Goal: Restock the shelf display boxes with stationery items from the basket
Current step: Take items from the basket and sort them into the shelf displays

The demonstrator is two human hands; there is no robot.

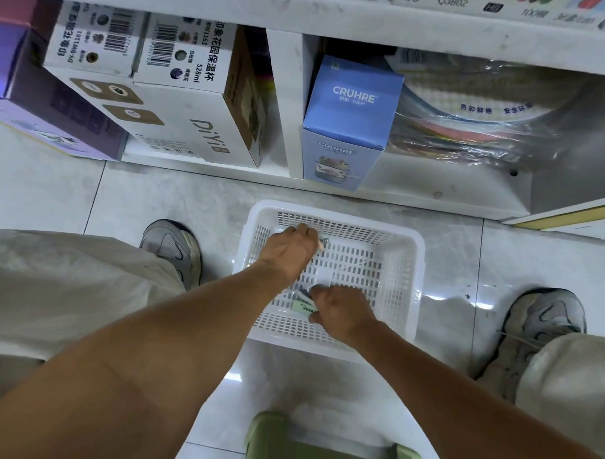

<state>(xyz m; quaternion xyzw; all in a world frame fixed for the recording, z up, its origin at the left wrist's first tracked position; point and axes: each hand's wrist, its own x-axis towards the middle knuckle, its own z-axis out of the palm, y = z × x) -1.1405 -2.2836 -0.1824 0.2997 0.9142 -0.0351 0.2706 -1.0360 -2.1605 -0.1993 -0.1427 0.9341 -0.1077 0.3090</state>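
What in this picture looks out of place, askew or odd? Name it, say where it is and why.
The blue CRUHRE box in the lower shelf bay appears tilted rather than square, beside loosely crumpled plastic-wrapped packs. The white basket on the floor looks nearly empty, both hands inside it.

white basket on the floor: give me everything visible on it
The white basket looks like moulded plastic: rectangular, rounded corners, rolled rim, slotted walls and base. It stands upright on the tiled floor before the bottom shelf, between the person's shoes. Nearly empty. Both hands reach inside: the left hand grips small items near the far wall, the right hand grips a pale green packet near the front. Whether the hands touch the basket itself is unclear.
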